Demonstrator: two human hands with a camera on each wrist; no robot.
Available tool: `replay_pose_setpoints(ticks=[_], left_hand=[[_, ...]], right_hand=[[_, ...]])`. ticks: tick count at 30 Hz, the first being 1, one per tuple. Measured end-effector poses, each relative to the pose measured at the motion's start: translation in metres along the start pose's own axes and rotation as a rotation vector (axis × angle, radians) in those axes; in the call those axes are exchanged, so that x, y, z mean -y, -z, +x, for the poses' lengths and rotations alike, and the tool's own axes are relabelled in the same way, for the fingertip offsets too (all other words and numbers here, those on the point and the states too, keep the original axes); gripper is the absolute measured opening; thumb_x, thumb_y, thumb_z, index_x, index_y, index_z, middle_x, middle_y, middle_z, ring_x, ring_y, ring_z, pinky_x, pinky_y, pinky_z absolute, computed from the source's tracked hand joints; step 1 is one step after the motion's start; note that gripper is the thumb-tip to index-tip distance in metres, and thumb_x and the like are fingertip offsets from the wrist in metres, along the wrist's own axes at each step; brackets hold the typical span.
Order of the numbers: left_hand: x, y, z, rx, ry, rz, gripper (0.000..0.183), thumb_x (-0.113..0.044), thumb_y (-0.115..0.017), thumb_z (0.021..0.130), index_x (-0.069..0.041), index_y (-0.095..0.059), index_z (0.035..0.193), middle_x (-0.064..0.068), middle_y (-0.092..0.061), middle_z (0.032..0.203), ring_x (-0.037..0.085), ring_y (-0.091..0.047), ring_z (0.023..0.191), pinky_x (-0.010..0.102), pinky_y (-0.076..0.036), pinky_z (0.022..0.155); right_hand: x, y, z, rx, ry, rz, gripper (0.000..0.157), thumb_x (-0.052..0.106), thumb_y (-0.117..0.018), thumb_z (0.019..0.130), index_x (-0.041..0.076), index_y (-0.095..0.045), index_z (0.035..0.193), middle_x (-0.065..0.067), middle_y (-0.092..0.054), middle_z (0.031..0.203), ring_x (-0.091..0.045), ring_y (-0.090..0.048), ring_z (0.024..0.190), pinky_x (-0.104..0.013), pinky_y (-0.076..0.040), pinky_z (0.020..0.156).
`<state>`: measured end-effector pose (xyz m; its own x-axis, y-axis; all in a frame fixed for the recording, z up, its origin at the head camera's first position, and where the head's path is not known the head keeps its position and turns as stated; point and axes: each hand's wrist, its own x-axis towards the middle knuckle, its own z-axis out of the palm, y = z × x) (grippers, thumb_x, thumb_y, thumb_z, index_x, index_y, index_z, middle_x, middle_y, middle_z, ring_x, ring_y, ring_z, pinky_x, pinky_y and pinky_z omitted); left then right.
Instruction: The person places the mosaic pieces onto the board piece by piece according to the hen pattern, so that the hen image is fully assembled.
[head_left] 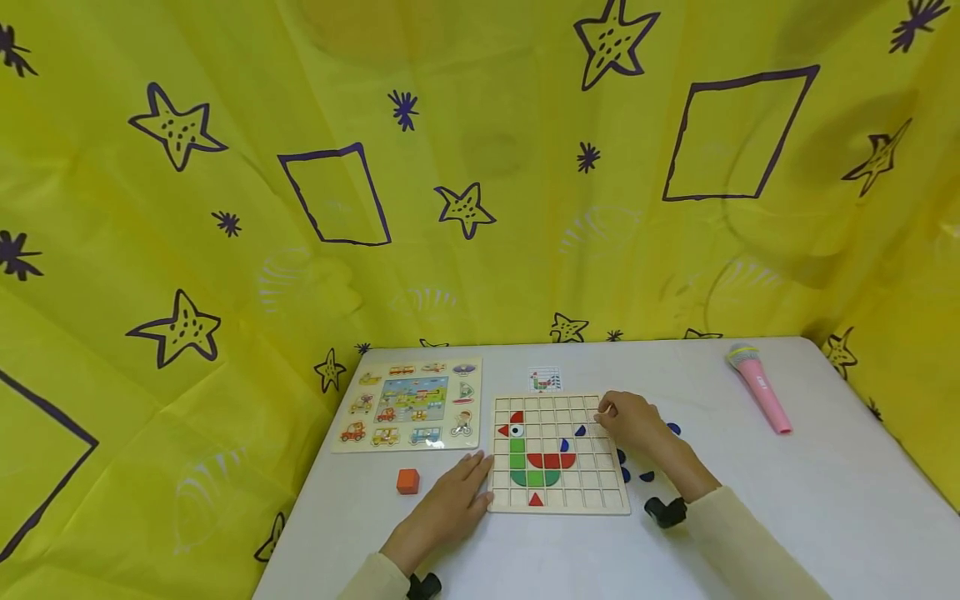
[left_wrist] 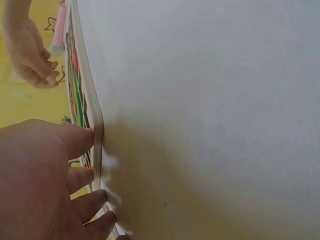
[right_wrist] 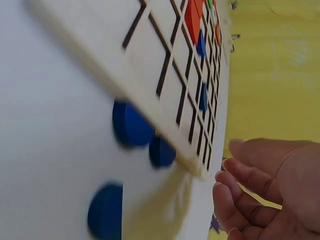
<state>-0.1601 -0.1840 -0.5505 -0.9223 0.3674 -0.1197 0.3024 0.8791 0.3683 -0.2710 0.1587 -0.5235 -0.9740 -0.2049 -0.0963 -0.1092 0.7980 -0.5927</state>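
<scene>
In the head view a light wooden grid board (head_left: 592, 492) lies on the table. Red, green and blue pieces on it form a bird, with a round eye piece (head_left: 517, 430). My left hand (head_left: 452, 500) steadies the board's left edge, fingers extended; the left wrist view shows its thumb (left_wrist: 80, 141) at the board's rim (left_wrist: 95, 107). At the far right corner, my right hand (head_left: 632, 421) hovers with bent fingers, and no piece shows between them in the right wrist view. Two blue pieces (head_left: 581, 431) lie diagonally on the grid's right half.
Loose blue pieces (head_left: 647, 477) lie along the board's right side. A picture card (head_left: 544, 380) sits behind the board. To the left are a vehicle puzzle (head_left: 468, 371) and an orange cube (head_left: 408, 481). A pink microphone (head_left: 761, 390) lies at the back right.
</scene>
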Motion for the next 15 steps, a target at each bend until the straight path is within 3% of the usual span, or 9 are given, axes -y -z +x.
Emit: replay_pose_setpoints(ticks=[3,7,15], left_hand=[[0.001,0.0,0.0,-0.002,-0.002,0.001,0.063,-0.038,-0.055,0.109,-0.018,-0.037,0.166,0.005,-0.035,0.171,0.031,-0.033,0.158,0.052,-0.035,0.126],[0.001,0.0,0.0,-0.005,-0.002,0.008,0.063,-0.038,-0.055,0.109,-0.017,-0.037,0.166,0.006,-0.035,0.171,0.031,-0.034,0.158,0.052,-0.035,0.126],[0.001,0.0,0.0,-0.009,-0.014,0.009,0.062,-0.038,-0.055,0.109,-0.017,-0.037,0.165,0.007,-0.037,0.171,0.032,-0.035,0.157,0.053,-0.036,0.126]], right_hand=[[-0.013,0.009,-0.001,0.003,-0.033,-0.013,0.023,0.014,-0.068,0.101,0.001,-0.067,0.12,-0.016,-0.067,0.105,-0.031,-0.06,0.092,-0.05,-0.05,0.081],[-0.031,0.02,-0.006,0.012,-0.035,-0.057,0.034,0.012,-0.07,0.098,-0.002,-0.064,0.128,-0.025,-0.063,0.115,-0.042,-0.062,0.105,-0.063,-0.046,0.09],[-0.054,0.041,-0.017,0.064,-0.085,-0.143,0.028,0.013,-0.076,0.091,0.001,-0.067,0.114,-0.024,-0.062,0.109,-0.048,-0.057,0.105,-0.064,-0.041,0.085]])
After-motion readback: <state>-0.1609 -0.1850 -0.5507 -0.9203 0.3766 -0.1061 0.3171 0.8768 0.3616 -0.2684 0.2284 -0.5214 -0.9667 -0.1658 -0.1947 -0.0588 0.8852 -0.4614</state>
